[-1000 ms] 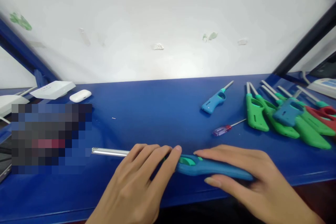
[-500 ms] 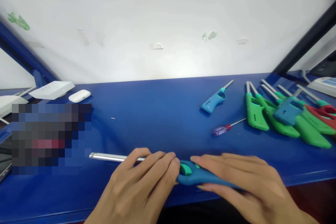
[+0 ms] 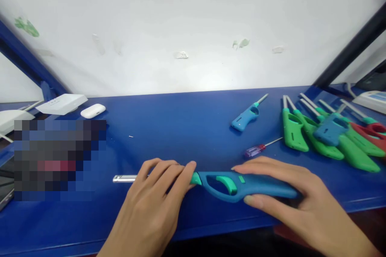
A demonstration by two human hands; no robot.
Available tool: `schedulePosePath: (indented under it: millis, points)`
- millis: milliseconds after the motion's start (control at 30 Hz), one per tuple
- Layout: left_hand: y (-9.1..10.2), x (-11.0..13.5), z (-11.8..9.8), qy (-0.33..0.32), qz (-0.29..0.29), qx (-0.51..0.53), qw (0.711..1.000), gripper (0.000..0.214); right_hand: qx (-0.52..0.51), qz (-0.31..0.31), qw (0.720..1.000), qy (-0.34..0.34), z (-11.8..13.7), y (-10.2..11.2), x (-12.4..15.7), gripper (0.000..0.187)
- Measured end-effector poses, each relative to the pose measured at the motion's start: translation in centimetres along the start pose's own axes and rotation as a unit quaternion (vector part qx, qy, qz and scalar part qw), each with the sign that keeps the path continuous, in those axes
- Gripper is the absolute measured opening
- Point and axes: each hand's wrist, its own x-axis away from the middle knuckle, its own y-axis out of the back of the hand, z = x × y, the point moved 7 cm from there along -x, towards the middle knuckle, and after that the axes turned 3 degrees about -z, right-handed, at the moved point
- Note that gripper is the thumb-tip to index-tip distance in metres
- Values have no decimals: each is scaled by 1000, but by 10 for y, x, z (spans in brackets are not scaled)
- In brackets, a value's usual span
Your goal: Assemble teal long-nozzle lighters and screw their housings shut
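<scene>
Pinches the handle [image 3: 268, 187] of blue lighter [image 3: 241, 189] in right hand [image 3: 306, 200], grips metal tube [image 3: 124, 178] in left hand [image 3: 153, 204], hiding its middle

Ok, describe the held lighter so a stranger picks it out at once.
At the near side of the blue table, find the left hand and right hand. They hold the blue plastic lighter with a green trigger and silver barrel, whereas the green, blue and red lighters lie loose.

Single head-worn camera. Looks forward and down from above near side of blue table [image 3: 181, 128]; white wall [image 3: 193, 20] ahead at 12 o'clock. Close range: left hand [image 3: 152, 204] at 7 o'clock, right hand [image 3: 306, 207] at 4, wrists towards the bottom edge.
</scene>
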Motion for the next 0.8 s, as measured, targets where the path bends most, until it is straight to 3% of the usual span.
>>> schedulePosePath:
  millis: [133, 300, 433, 600, 800]
  points:
    - [-1, 10, 0, -21, 25, 6, 999, 47, -12, 3, 1000, 4, 1, 0, -1, 24]
    - [9, 13, -6, -42, 2, -26, 999, 44, -16, 46, 999, 8, 3, -6, 0, 22]
    - [9, 18, -9, -29, 33, -42, 998, 46, -10, 47, 999, -3, 0, -5, 5, 25]
    - [13, 22, -16, -30, -11, -52, 998, 47, 7, 56, 998, -3, -3, -4, 7, 30]
    - [12, 14, -14, -32, -22, -49, 998, 48, 11, 72, 997, -9, -5, -11, 9, 26]
